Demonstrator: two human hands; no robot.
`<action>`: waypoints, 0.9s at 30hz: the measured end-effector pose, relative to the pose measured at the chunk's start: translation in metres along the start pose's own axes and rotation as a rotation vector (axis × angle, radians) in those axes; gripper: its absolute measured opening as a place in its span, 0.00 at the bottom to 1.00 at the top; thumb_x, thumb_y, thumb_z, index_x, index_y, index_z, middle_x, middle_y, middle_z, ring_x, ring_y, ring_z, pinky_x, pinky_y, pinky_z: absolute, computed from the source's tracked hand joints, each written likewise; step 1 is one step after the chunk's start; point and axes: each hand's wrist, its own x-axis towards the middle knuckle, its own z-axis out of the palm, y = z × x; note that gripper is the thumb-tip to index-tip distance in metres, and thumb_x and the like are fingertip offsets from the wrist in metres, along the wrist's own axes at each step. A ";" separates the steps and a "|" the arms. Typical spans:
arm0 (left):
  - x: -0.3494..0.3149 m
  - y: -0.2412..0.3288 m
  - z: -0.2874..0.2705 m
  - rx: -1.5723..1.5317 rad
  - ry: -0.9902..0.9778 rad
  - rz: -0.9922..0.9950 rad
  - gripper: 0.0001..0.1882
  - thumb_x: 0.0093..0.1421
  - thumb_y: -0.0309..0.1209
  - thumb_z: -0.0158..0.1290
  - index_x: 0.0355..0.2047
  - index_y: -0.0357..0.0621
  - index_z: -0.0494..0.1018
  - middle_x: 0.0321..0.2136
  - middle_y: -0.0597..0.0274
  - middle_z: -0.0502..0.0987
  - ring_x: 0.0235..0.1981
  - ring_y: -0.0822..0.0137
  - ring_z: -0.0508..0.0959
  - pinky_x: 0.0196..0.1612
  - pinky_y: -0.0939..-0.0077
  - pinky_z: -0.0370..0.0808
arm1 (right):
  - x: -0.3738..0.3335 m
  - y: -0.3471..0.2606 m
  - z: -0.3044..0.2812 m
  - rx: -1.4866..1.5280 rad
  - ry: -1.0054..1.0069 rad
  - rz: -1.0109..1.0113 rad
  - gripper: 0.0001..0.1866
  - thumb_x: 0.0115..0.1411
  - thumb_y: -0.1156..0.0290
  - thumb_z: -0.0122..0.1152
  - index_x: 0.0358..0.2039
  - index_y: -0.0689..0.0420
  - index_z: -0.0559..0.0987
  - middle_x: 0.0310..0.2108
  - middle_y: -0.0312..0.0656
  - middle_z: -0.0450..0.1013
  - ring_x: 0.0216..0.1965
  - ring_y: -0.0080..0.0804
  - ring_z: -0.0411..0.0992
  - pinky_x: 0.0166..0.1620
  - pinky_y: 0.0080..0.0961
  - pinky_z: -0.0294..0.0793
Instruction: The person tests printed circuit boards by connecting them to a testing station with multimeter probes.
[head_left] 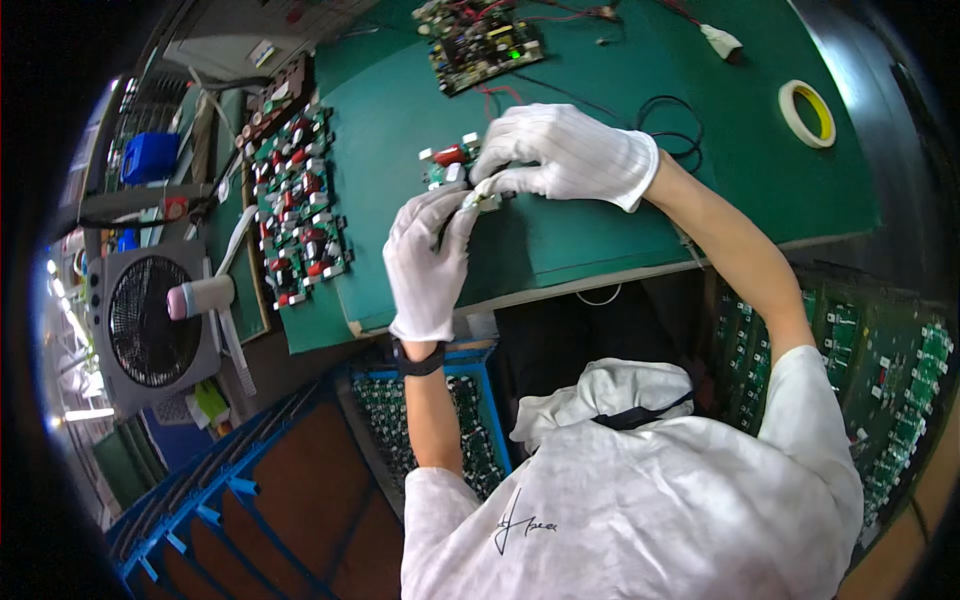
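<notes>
My left hand [430,255], in a white ribbed glove, pinches the near edge of a small green circuit board [437,178] with thumb and fingertips. My right hand [560,155], gloved the same way, reaches over the board's right side with fingers bent and thumb against it. A red part [449,156] and white block-shaped parts stand up from the board. At the fingertips, where both hands meet, a small pale piece [474,199] shows; its kind cannot be made out. My fingers hide the rest of the board.
Several boards with red and white parts [300,200] stand in rows on the green-topped table [600,240]. Beyond my hands lies a larger circuit board [480,50] with a lit green light and wires. A tape roll [807,114] lies right; a fan [155,320] stands left.
</notes>
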 end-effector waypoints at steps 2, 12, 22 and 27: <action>0.002 0.014 -0.012 0.137 -0.057 -0.001 0.24 0.63 0.31 0.65 0.58 0.36 0.76 0.56 0.47 0.79 0.58 0.53 0.78 0.63 0.62 0.73 | 0.000 -0.010 -0.019 -0.177 0.009 -0.045 0.21 0.65 0.53 0.66 0.52 0.53 0.82 0.44 0.43 0.80 0.50 0.45 0.77 0.53 0.39 0.77; -0.041 0.096 0.048 0.028 -0.100 0.383 0.23 0.53 0.22 0.63 0.51 0.51 0.80 0.46 0.63 0.80 0.46 0.57 0.79 0.50 0.60 0.76 | -0.045 -0.080 -0.116 0.137 0.176 0.305 0.14 0.68 0.65 0.66 0.49 0.60 0.84 0.43 0.43 0.82 0.44 0.33 0.80 0.49 0.26 0.77; -0.007 0.111 0.102 0.288 -0.315 0.497 0.21 0.61 0.32 0.58 0.56 0.53 0.76 0.33 0.61 0.76 0.37 0.57 0.78 0.37 0.60 0.76 | -0.099 -0.079 -0.125 -0.381 0.275 0.188 0.15 0.68 0.59 0.65 0.46 0.56 0.85 0.32 0.41 0.83 0.34 0.38 0.83 0.39 0.32 0.83; -0.013 0.111 0.098 0.151 -0.060 0.227 0.12 0.65 0.34 0.60 0.48 0.48 0.78 0.28 0.60 0.77 0.31 0.56 0.78 0.35 0.60 0.76 | -0.131 -0.080 -0.106 -0.705 -0.029 0.587 0.27 0.70 0.42 0.54 0.31 0.56 0.80 0.25 0.45 0.79 0.28 0.41 0.81 0.30 0.33 0.80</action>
